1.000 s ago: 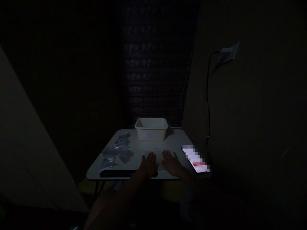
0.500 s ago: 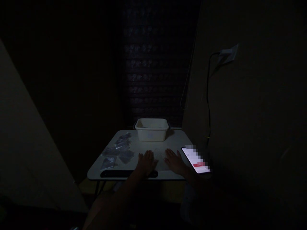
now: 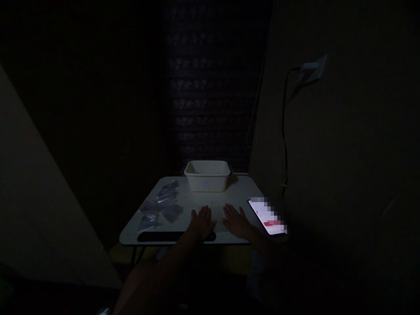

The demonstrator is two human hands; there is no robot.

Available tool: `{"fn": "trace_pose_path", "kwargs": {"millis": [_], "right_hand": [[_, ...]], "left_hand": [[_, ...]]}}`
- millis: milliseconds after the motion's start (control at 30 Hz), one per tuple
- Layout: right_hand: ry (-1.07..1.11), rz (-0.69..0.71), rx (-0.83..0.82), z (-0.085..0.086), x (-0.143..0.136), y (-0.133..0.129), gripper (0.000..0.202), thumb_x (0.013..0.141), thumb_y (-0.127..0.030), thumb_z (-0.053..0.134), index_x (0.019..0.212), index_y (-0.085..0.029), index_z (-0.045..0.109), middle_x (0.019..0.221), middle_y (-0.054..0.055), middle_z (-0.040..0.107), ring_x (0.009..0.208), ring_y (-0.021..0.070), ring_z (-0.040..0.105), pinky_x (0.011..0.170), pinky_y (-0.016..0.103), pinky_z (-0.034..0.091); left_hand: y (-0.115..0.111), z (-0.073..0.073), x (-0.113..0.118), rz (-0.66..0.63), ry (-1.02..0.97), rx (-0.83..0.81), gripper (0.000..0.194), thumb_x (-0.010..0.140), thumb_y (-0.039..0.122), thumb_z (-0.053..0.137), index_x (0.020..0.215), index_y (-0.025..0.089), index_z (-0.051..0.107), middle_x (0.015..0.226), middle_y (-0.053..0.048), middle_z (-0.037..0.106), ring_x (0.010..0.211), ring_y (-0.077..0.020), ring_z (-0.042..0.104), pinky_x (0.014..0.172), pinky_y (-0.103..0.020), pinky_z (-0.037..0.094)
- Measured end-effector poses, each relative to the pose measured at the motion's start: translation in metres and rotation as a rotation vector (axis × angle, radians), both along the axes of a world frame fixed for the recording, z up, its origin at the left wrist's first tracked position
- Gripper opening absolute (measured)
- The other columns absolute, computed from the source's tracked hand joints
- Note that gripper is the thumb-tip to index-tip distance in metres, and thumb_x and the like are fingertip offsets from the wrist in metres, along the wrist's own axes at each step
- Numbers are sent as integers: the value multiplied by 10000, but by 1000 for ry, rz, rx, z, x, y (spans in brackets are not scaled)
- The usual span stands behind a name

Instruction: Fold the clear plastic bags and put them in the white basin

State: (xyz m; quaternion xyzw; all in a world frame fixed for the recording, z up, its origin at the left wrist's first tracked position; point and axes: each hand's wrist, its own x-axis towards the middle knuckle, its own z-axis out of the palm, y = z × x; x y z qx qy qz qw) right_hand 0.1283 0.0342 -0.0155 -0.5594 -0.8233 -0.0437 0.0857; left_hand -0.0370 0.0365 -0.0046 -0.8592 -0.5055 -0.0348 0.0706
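My left hand (image 3: 201,222) lies palm down near the front of the white table (image 3: 197,202), fingers spread. Facing it from the right, my right hand (image 3: 236,222) also rests flat with its fingers apart. Between the two is a faint clear plastic piece (image 3: 218,213), hard to make out in the dim light; both hands are at its sides. Several clear plastic bags (image 3: 164,201) lie in a loose group on the table's left part. A white tub (image 3: 207,181) stands at the back of the table.
A lit phone (image 3: 267,217) lies at the table's right edge. A dark slot (image 3: 157,236) runs along the front edge. A black cable (image 3: 284,131) hangs from a wall outlet (image 3: 311,71) on the right. Dark blinds (image 3: 203,96) hang behind.
My right hand has shifted slightly left, towards my left hand. The view has tilted a little. The bags and tub keep their places on the table.
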Motion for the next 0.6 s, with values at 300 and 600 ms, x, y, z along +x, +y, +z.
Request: {"fn": "trace_pose_path", "kwargs": {"millis": [300, 600], "right_hand": [[25, -59, -69, 2, 1, 1, 548, 736, -451, 111, 1174, -136, 209, 1235, 102, 179, 1123, 198, 104, 849, 476, 56], [195, -201, -54, 15, 15, 16, 448, 757, -378, 170, 1160, -193, 235, 1228, 41, 221, 1110, 165, 167, 859, 423, 143]], "left_hand": [[-1, 1, -1, 49, -1, 14, 542, 739, 420, 145, 1135, 69, 263, 1205, -171, 224, 1102, -257, 157, 801, -484, 151], [-12, 25, 4, -173, -51, 109, 361, 729, 305, 272, 1041, 150, 368, 1064, -108, 423, 985, -218, 332, 796, -417, 192]]}}
